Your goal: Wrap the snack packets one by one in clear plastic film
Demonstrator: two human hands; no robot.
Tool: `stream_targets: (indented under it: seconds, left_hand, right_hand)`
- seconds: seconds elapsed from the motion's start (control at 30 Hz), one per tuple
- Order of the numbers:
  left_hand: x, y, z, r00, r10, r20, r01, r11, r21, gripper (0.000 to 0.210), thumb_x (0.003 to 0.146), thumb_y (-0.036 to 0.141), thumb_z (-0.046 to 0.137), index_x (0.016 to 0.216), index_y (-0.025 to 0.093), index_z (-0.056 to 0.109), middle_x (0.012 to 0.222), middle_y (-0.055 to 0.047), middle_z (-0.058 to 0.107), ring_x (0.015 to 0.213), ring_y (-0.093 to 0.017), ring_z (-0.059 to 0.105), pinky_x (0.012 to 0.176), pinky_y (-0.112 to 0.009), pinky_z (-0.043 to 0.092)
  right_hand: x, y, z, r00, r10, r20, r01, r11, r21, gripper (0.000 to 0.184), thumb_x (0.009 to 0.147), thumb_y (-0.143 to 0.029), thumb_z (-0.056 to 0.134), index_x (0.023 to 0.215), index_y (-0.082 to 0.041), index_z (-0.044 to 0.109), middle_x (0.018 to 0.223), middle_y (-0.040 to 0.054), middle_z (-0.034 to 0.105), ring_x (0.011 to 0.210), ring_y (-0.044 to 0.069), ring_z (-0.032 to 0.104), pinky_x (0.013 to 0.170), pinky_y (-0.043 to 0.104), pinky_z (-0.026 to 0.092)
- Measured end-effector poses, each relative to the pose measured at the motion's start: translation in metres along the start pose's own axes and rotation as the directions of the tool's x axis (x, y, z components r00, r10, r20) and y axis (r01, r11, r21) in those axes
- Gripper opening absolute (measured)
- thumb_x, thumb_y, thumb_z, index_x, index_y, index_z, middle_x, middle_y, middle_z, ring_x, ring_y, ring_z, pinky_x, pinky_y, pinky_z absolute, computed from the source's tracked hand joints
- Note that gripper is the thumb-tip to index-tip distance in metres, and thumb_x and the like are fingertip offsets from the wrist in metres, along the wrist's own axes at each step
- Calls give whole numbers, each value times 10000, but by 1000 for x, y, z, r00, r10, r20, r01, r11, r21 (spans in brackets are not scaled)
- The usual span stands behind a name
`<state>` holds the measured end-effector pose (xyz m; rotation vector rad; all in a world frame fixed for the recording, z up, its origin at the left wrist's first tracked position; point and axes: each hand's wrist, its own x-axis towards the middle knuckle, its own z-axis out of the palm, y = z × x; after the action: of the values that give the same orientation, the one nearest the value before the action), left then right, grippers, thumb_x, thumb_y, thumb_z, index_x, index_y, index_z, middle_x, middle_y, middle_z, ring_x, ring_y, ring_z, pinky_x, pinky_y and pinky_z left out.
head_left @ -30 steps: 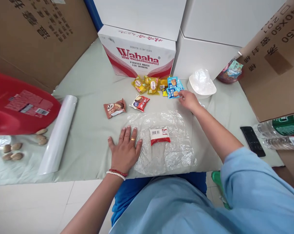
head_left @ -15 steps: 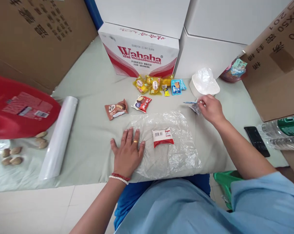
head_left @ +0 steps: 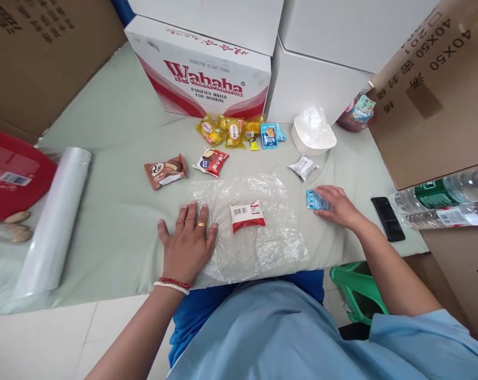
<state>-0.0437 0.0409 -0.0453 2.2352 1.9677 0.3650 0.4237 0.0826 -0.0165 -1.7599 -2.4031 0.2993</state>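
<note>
My left hand point(head_left: 187, 237) lies flat with spread fingers on the left edge of a clear plastic bag point(head_left: 270, 253). On that bag rests a red and white snack packet point(head_left: 247, 216), barcode up. My right hand point(head_left: 337, 205) grips a small blue snack packet point(head_left: 315, 200) just above or on the table, right of the bag; its right end is hidden by my fingers. Farther back lie a silvery white packet point(head_left: 304, 167), a red and white cake packet point(head_left: 211, 161) and a brown cake packet point(head_left: 165, 171).
Yellow-wrapped snacks point(head_left: 234, 132) and blue packets point(head_left: 269, 135) line the Wahaha carton point(head_left: 207, 79). A white bowl point(head_left: 314, 138) holds clear plastic. At right are a black phone point(head_left: 388, 218) and plastic bottles point(head_left: 452, 189). A plastic film roll point(head_left: 57, 221) and red container point(head_left: 13, 174) stand left.
My right hand has moved toward me, bringing the blue packet down beside the bag. The silvery packet it partly covered now shows whole. The view has shifted right.
</note>
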Motion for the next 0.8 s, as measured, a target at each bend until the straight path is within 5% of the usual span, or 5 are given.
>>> stream_targets:
  seconds: [0.13, 0.57, 0.67, 0.8]
  left_hand:
    - [0, -2, 3, 1000, 1, 5, -1, 1000, 8, 605, 1099, 445, 279, 1606, 163, 452, 1705, -200, 380, 1589, -384, 348, 1250, -796, 77]
    - [-2, -2, 7, 1000, -15, -21, 14, 999, -38, 604, 1095, 444, 292, 1619, 180, 437, 1717, -177, 367, 1600, -362, 333, 1269, -774, 41]
    - [-2, -2, 7, 1000, -10, -13, 9, 999, -42, 601, 1095, 447, 292, 1618, 193, 441, 1719, -167, 368, 1604, -355, 328, 1276, -766, 32]
    - [-2, -2, 6, 1000, -10, -2, 10, 999, -39, 605, 1095, 450, 293, 1621, 186, 435, 1720, -167, 365, 1608, -349, 318, 1276, -766, 33]
  right_hand:
    - [3, 3, 3, 996, -5, 90, 10, 999, -49, 517, 963, -438, 621, 1441, -242, 649, 1366, 132, 689, 1217, 341, 646, 1067, 516, 525]
    - [-8, -6, 4, 970, 191, -148, -226, 935, -273, 431, 1023, -359, 449, 1287, -183, 741, 1210, 147, 790, 1084, 339, 744, 855, 461, 612]
    - [6, -40, -1, 966, 87, -241, -115, 988, -101, 413, 1071, -383, 446, 1296, -209, 746, 1222, 120, 797, 1110, 306, 752, 945, 466, 615]
    - [35, -116, 3, 942, -174, -287, 215, 970, 116, 350, 1094, -347, 490, 1341, -273, 727, 1270, 60, 788, 1157, 237, 742, 1051, 416, 592]
